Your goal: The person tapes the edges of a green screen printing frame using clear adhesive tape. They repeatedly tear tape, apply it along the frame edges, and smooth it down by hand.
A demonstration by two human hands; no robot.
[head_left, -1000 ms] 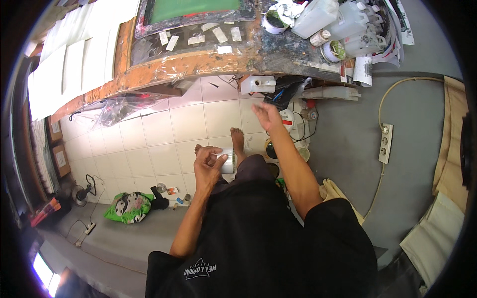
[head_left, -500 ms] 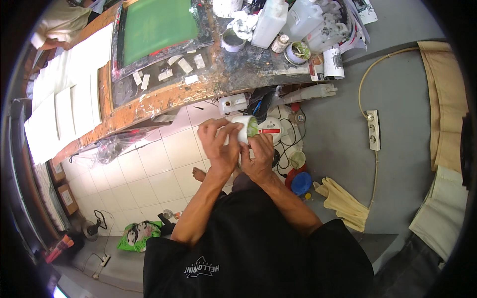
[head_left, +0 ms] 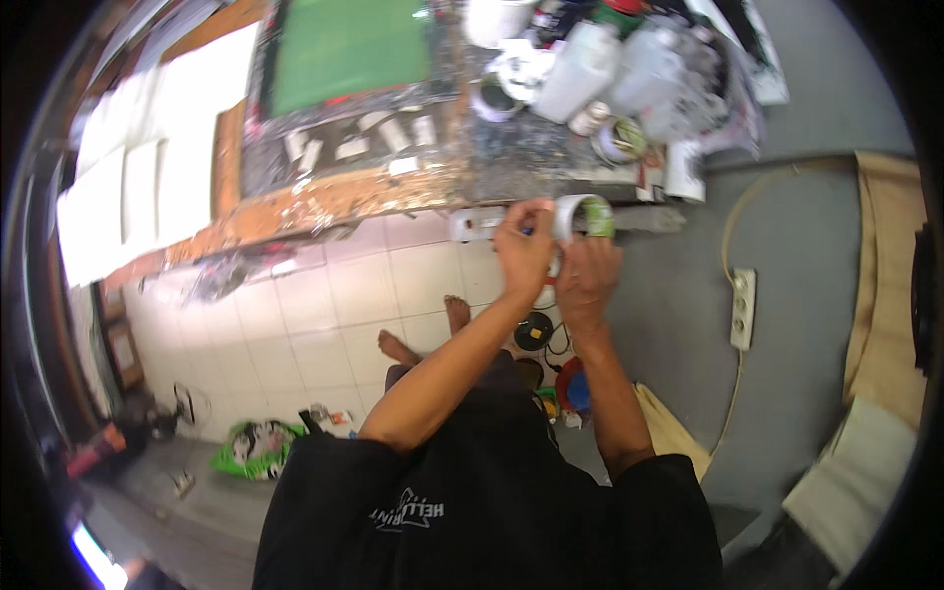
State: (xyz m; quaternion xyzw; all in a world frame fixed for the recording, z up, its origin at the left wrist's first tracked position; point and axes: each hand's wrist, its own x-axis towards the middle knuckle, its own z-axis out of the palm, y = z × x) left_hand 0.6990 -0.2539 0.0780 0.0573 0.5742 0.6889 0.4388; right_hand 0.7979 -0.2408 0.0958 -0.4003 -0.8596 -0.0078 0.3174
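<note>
A white tub with green on its rim and inside is tilted sideways at the table's front edge. My right hand is closed on its near side, fingers hooked at the green rim. My left hand is beside the tub's left wall, its fingers curved and apart, with a gap between them. Motion blur hides whether its fingertips touch the tub, and I see nothing held in it.
The worktable carries a green-meshed screen frame, white sheets, several plastic bottles and a small pot. On the grey side are a power strip and cable. A green bag lies on the floor.
Both hands and the tub have moved forward and right, up to the table edge. My left hand has come away from around the tub. My view has shifted.
</note>
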